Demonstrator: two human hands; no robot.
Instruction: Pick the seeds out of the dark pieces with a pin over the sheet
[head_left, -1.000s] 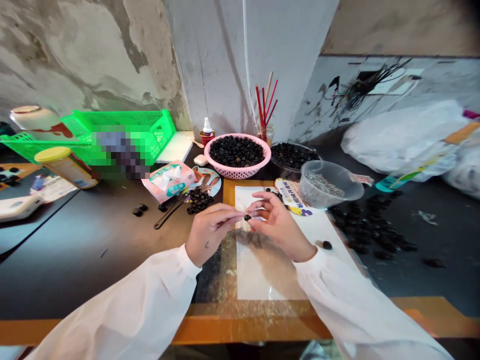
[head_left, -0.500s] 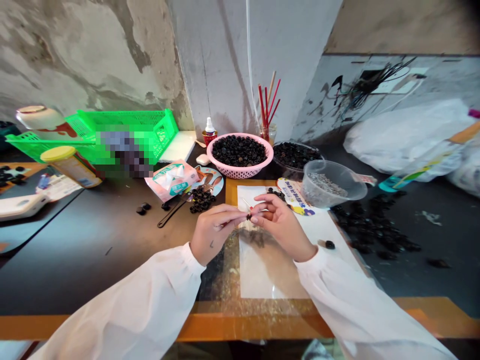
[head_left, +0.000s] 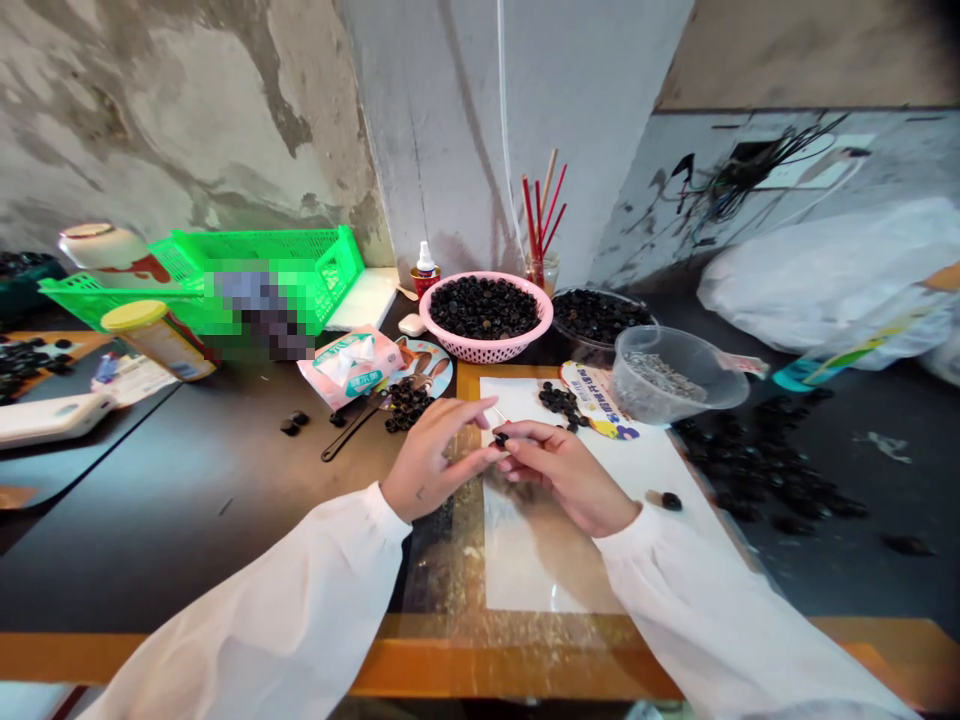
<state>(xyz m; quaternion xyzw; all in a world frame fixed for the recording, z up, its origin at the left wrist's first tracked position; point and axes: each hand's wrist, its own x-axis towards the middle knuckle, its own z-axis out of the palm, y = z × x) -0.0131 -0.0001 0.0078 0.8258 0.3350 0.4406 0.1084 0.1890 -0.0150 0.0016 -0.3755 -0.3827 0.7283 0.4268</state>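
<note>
My right hand (head_left: 570,475) pinches a small round black piece (head_left: 500,438), like a button or cap, above the white sheet (head_left: 525,550). My left hand (head_left: 435,460) faces it with thumb and index finger apart; the thumb tip is at the piece, but whether it presses on it I cannot tell. A thin pale stick (head_left: 499,413) with some red on it shows between the hands, partly hidden by the fingers. Just beyond them lies a small heap of black pieces (head_left: 559,400) on the sheet.
A pink basket (head_left: 487,350) of black pieces stands at the back, beside a clear bowl (head_left: 630,400) of small metallic bits. Left are a tissue box (head_left: 352,365), a black-handled spoon (head_left: 349,432) and a green crate (head_left: 337,270). Black pieces (head_left: 772,470) lie scattered right.
The left finger and thumb, together at the black piece before, have spread apart. The right fingers have closed in on the piece and dropped slightly. The view has shifted a little.
</note>
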